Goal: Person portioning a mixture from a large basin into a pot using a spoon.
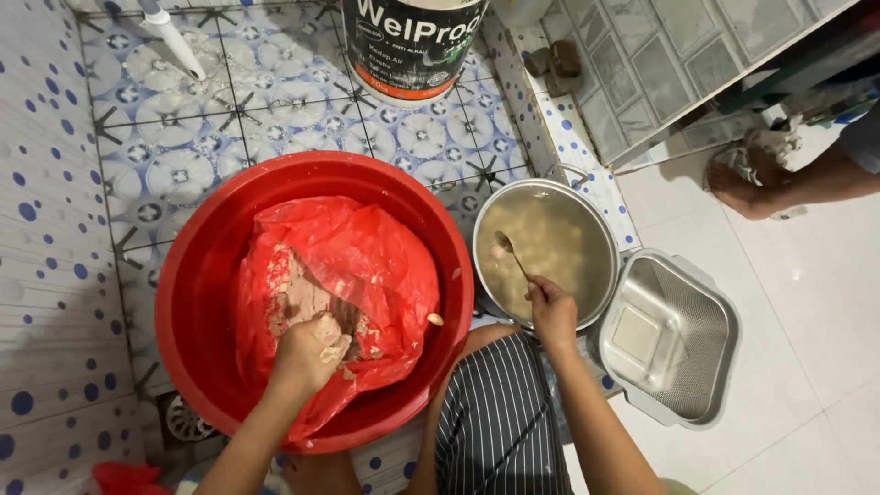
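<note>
While the left hand [307, 353] is balled into a fist inside the red plastic bag [353, 266], it squeezes a lump of the brownish paste [307, 298] that fills the bag, the fingers smeared with it; the bag lines a big red basin [206, 266] that surrounds the fist on every side; one small pale ball [434, 319] lies on the plastic just to the right of that fist. Past the basin's rim the right hand [552, 310] pinches the handle of a metal spoon [510, 252], whose bowl dips into a round metal pot [587, 229] of cloudy liquid with pale balls in it, directly ahead of the fingers; beside that wrist, further right, sits a square metal tray [710, 312] on white floor; a striped apron [500, 422] lies between the two forearms.
</note>
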